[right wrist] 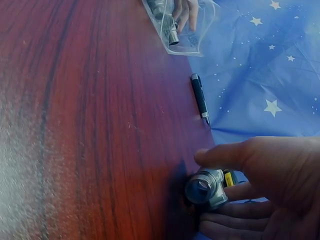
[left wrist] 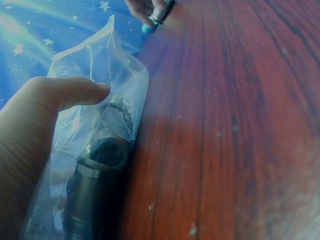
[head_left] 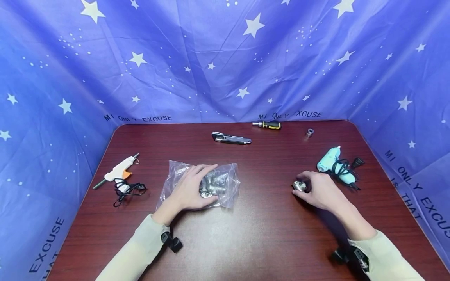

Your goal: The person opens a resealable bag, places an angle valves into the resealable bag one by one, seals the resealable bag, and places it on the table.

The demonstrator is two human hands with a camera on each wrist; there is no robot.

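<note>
A clear plastic bag (head_left: 231, 175) with several shiny metal pipe fittings (head_left: 217, 184) in it lies left of centre on the table. My left hand (head_left: 190, 188) rests on the bag, thumb and fingers spread on either side of the fittings. In the left wrist view the thumb (left wrist: 75, 92) lies over the plastic (left wrist: 120, 65), near a cylindrical fitting (left wrist: 92, 190). On the right side, my right hand (head_left: 321, 190) holds a metal tee-shaped pipe fitting (right wrist: 206, 188) between thumb and fingers, low over the table. Its round opening shows in the right wrist view.
A white glue gun (head_left: 119, 170) with a black cord lies at the left. Beyond the right hand is a light-blue glue gun (head_left: 328, 159). Along the back are a utility knife (head_left: 231, 138), a screwdriver (head_left: 268, 125) and a small metal fitting (head_left: 309, 132). A starry curtain (head_left: 197, 58) surrounds the table.
</note>
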